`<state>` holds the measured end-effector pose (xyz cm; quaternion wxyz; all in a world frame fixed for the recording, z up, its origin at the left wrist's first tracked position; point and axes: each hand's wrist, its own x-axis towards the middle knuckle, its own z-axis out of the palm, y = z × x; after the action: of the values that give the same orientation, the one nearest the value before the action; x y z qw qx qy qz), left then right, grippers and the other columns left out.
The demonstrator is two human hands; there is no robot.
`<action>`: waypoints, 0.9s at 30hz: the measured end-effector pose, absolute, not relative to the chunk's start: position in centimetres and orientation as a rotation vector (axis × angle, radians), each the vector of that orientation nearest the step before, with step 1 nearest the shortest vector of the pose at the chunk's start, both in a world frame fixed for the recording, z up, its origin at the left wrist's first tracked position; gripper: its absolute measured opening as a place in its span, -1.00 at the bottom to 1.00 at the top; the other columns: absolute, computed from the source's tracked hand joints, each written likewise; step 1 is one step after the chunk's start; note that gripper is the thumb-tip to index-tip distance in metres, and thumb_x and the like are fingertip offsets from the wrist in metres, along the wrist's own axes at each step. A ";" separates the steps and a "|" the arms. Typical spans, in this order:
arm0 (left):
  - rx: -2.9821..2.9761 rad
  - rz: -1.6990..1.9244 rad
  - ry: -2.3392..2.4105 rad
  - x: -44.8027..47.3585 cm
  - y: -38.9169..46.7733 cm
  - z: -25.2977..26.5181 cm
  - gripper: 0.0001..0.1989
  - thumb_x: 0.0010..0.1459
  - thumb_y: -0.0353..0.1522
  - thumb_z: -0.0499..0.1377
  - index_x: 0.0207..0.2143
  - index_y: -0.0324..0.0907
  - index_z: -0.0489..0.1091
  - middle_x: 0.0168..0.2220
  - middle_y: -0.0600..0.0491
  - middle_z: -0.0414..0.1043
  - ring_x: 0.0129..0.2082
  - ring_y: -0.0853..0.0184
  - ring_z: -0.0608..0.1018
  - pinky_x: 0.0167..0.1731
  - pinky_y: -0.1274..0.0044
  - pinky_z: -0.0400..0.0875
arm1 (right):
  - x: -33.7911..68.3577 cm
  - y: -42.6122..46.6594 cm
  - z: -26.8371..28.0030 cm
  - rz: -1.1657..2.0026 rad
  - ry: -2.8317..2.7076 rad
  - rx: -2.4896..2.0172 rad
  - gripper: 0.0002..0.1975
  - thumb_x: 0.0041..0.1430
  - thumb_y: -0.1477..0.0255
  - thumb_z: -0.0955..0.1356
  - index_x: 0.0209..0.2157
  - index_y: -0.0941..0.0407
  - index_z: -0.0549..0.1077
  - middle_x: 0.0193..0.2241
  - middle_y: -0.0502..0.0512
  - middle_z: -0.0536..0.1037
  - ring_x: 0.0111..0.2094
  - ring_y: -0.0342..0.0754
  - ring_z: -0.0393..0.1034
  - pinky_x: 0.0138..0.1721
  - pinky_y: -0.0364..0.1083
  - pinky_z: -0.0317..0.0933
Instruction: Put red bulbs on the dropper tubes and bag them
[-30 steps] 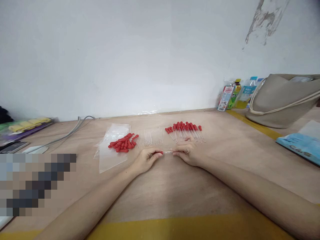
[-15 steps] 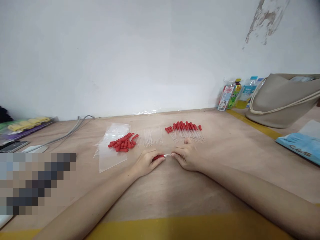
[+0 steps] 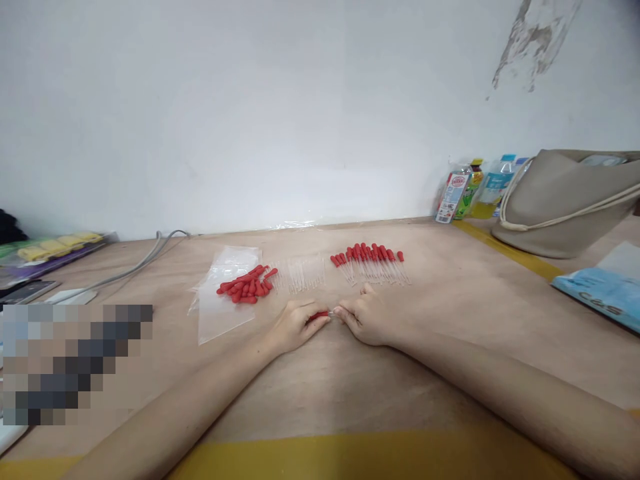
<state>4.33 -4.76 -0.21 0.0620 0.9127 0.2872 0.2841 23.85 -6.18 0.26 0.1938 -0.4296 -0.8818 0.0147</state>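
Between thumb and fingers, my left hand (image 3: 299, 325) pinches a red rubber dropper bulb (image 3: 320, 315). My right hand (image 3: 364, 316) is closed on a clear dropper tube (image 3: 331, 313), whose near end meets the bulb; the rest of it is hidden by the fingers. Beyond my left hand lies a pile of loose red bulbs (image 3: 245, 287) on clear plastic bags (image 3: 220, 320). To the right of the pile are several clear tubes (image 3: 303, 273) side by side. Behind my right hand, several droppers with red bulbs (image 3: 370, 257) lie in a row, tips toward me.
At the back right stand a drink carton (image 3: 451, 198), bottles (image 3: 493, 190) and a grey bag (image 3: 570, 200). A blue packet (image 3: 595, 293) lies at the right edge. On the left are a grey cable (image 3: 135, 263), a phone (image 3: 33, 291) and a packet with yellow items (image 3: 60, 248).
My right hand has shifted left along the tube, closer to my left hand, so less of the tube shows. My left hand stays in place with the bulb.
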 end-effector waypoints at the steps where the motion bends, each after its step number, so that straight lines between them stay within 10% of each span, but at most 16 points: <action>1: 2.756 0.858 0.869 4.3 -4.7 -0.2 -0.82 0.16 -0.35 0.02 -0.31 -0.23 0.38 -0.48 0.06 0.40 -0.49 0.42 0.41 -0.47 0.60 0.26 | 23.8 -6.1 0.2 0.069 -2.473 -1.215 -0.61 0.25 0.38 0.07 -0.54 0.14 0.35 -0.60 -0.04 0.46 -0.59 -0.21 0.16 -0.26 -0.09 -0.14; 17: 2.581 0.888 1.096 3.8 -4.2 0.2 -0.80 0.10 -0.32 0.08 -0.22 -0.19 0.34 -0.40 0.07 0.34 -0.52 0.45 0.38 -0.46 0.58 0.33 | 28.2 -1.8 3.3 0.485 -2.103 -1.555 -0.75 0.07 0.33 0.21 -0.53 0.14 0.42 -0.55 0.04 0.49 -0.52 -0.14 0.32 -0.48 -0.18 0.06; 27: 2.574 0.824 1.047 3.8 -4.2 0.2 -0.86 0.12 -0.36 0.05 -0.34 -0.21 0.38 -0.40 0.05 0.35 -0.49 0.45 0.39 -0.46 0.59 0.32 | 23.2 3.3 2.1 -0.060 -1.791 -2.071 -0.66 0.12 0.30 0.15 -0.38 0.17 0.47 -0.41 0.22 0.51 -0.33 0.05 0.36 -0.22 0.04 -0.03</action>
<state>3.76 -4.22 0.20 0.1214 0.8814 0.3587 0.2823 23.18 3.26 2.09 0.2001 -0.7409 -0.6408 -0.0216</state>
